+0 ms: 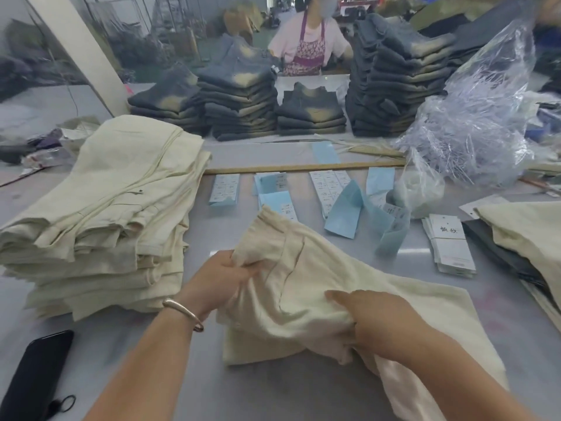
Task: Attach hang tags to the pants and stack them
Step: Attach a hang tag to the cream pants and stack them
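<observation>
Done: tall cream stack [100, 214] at left.
In hand: 1 pair of pants [306, 287], left hand [224, 275] and right hand [373, 323] both gripping cloth (no tag visible on it).
Left: hang tags [449, 244] waiting.

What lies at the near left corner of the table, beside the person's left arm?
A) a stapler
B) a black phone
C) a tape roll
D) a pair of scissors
B: a black phone lies flat on the table, just left of the left arm, in front of the cream pants stack.
</observation>
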Motion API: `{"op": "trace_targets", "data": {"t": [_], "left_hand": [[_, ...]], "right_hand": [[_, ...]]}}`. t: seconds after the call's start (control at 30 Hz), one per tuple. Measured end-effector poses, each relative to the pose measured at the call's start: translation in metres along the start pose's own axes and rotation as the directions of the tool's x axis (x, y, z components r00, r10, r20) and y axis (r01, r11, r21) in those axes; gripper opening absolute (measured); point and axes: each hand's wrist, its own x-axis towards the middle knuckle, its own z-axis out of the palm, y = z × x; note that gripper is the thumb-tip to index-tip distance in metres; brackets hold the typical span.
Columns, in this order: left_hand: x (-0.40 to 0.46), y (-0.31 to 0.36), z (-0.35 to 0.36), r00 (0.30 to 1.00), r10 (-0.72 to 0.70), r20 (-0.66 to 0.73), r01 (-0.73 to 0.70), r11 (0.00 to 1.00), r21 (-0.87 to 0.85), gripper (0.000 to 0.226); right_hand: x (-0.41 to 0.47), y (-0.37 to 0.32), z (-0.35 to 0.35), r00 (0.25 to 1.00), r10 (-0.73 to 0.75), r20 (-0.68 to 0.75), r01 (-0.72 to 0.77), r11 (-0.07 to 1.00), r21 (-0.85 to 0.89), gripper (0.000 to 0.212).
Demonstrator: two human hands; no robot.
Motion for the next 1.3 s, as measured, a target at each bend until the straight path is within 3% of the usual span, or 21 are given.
{"op": "trace_targets", "data": {"t": [0.1,0.17,0.27,0.33,0.37,0.47,0.53,0.63,0.7,0.73,0.8,0.83,0.9,0.97,1.03,1.07,1.1,1.17,1.2,1.23,1.3], "left_hand": [[0.003,-0.002,-0.008,0.994,0.101,0.036,-0.084,0.943,-0.323,0.017],[0.014,-0.011,-0.009,0.996,0.085,-0.037,-0.093,0.932,-0.351,0.017],[0.035,-0.045,-0.002,0.991,-0.072,-0.114,0.075,0.997,0.023,0.015],[0.037,-0.074,0.001,0.948,-0.313,0.055,0.316,0.946,-0.073,0.022],[0.034,-0.086,0.001,0.907,-0.384,0.173,0.414,0.886,-0.207,0.028],[0.03,-0.109,-0.003,0.886,-0.352,0.301,0.457,0.769,-0.447,0.036],[0.033,-0.108,-0.002,0.913,-0.291,0.288,0.403,0.756,-0.516,0.042],[0.044,-0.102,0.001,0.966,-0.203,0.163,0.26,0.765,-0.589,0.039],[0.05,-0.101,0.005,0.988,-0.155,0.009,0.145,0.905,-0.4,0.022],[0.054,-0.104,0.006,0.991,-0.103,-0.079,0.089,0.983,-0.163,0.014],[0.059,-0.109,0.01,0.991,-0.004,-0.134,0.044,0.955,0.294,0.005],[0.059,-0.11,0.013,0.99,-0.024,-0.14,0.072,0.933,0.353,0.006],[0.06,-0.106,0.01,0.978,-0.186,-0.098,0.192,0.98,0.061,0.009],[0.056,-0.096,-0.001,0.96,-0.24,0.141,0.279,0.844,-0.459,0.024],[0.045,-0.084,-0.014,0.952,-0.047,0.302,0.242,0.721,-0.649,0.041],[0.037,-0.074,-0.018,0.942,0.044,0.333,0.2,0.724,-0.66,0.047],[0.031,-0.065,-0.017,0.945,0.095,0.314,0.126,0.779,-0.614,0.049],[0.022,-0.052,-0.004,0.984,0.138,0.115,-0.107,0.963,-0.246,0.041],[0.017,-0.042,0.008,0.981,0.195,-0.002,-0.194,0.977,0.085,0.032],[0.011,-0.033,0.021,0.957,0.29,-0.027,-0.258,0.886,0.386,0.021],[-0.003,-0.017,0.046,0.892,0.451,0.043,-0.381,0.694,0.612,0.015]], "right_hand": [[-0.009,0.009,-0.025,0.956,0.095,-0.276,-0.085,0.995,0.049,0.071],[-0.008,0.007,-0.03,0.902,0.083,-0.425,-0.08,0.996,0.025,0.074],[0.006,-0.007,-0.013,0.99,-0.087,-0.111,0.078,0.993,-0.086,0.081],[0.021,-0.01,0.013,0.965,-0.108,0.239,0.108,0.994,0.013,0.095],[0.029,-0.009,0.025,0.949,-0.119,0.291,0.099,0.992,0.081,0.097],[0.053,-0.006,0.042,0.996,-0.07,-0.051,0.083,0.945,0.316,0.069],[0.069,-0.004,0.048,0.972,-0.027,-0.234,0.101,0.946,0.308,0.067],[0.083,-0.001,0.06,0.999,-0.047,-0.015,0.048,0.988,0.15,0.076],[0.088,0.003,0.065,0.993,-0.023,0.117,0.011,0.995,0.099,0.086],[0.089,0.005,0.065,0.991,-0.009,0.133,-0.003,0.996,0.084,0.09],[0.09,0.003,0.064,0.99,0.022,0.139,-0.026,0.999,0.031,0.095],[0.09,0.0,0.062,0.99,0.038,0.139,-0.037,0.999,-0.01,0.096],[0.089,-0.005,0.055,0.989,0.069,0.128,-0.061,0.996,-0.067,0.095],[0.09,-0.009,0.04,0.996,0.053,0.076,-0.051,0.998,-0.035,0.083],[0.091,-0.014,0.028,0.994,0.002,-0.106,0.032,0.946,0.323,0.051],[0.089,-0.019,0.021,0.976,0.025,-0.216,0.104,0.818,0.566,0.033],[0.086,-0.027,0.014,0.96,0.076,-0.271,0.168,0.618,0.768,0.022],[0.082,-0.041,0.001,0.972,0.122,-0.2,0.165,0.247,0.955,0.043],[0.081,-0.048,-0.003,0.985,0.111,-0.133,0.108,0.213,0.971,0.059],[0.081,-0.053,-0.006,0.99,0.105,-0.09,0.059,0.263,0.963,0.07],[0.082,-0.056,-0.007,0.987,0.141,-0.077,0.015,0.402,0.916,0.061]]}}
